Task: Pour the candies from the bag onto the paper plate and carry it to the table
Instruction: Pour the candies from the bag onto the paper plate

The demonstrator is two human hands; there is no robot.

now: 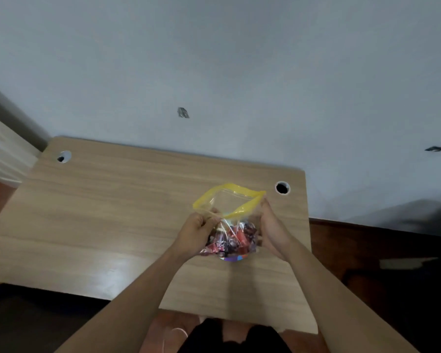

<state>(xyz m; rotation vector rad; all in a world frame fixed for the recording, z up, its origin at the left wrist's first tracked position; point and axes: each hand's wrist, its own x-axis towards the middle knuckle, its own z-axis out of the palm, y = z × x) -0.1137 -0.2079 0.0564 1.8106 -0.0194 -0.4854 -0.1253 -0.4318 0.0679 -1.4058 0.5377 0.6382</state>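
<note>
A clear plastic bag [228, 202] with a yellow zip rim stands upright over the wooden desk [99, 212], its mouth pulled wide. Several red and purple wrapped candies [233, 239] fill its lower half. My left hand [195, 233] pinches the near-left side of the rim. My right hand [271, 226] grips the right side of the bag, fingertips at the rim's corner. Below the bag a small sliver of a colourful plate [233, 258] shows, mostly hidden by the bag.
The desk stands against a pale wall and has a round cable hole at the back left [64, 156] and another at the back right [282, 187]. Dark red floor [354, 250] lies to the right. My knees show at the desk's near edge.
</note>
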